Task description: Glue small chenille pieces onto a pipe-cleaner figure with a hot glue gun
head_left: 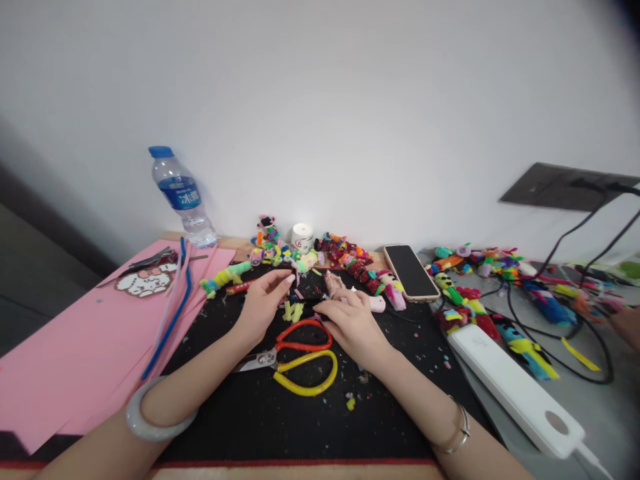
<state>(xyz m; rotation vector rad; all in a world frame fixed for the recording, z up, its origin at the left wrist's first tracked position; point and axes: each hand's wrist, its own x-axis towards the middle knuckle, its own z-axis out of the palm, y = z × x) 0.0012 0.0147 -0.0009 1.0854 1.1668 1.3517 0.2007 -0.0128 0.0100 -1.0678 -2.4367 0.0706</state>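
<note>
My left hand [264, 303] is held over the black mat [225, 413], thumb and fingertips pinched together. Whatever is between them is too small to make out. My right hand [356, 328] is low over the mat, its fingers curled and the tips close to the thumb; anything in them is hidden. Between the hands are short yellow-green fuzzy pieces [293, 311]. Scissors [305, 360] with one red and one yellow handle loop lie below them, blades toward my left forearm. Just beyond my right fingers are a pinkish-brown piece [333, 283] and a pale pink object [377, 304].
Fuzzy colourful figures [357, 267] line the back, with more at right [485, 313]. A phone [411, 272], white power strip [515, 390] and cables lie right. Pink sheets [85, 347], blue pipe cleaners [170, 327] and a water bottle [183, 197] are left. A person's hand [627, 327] shows far right.
</note>
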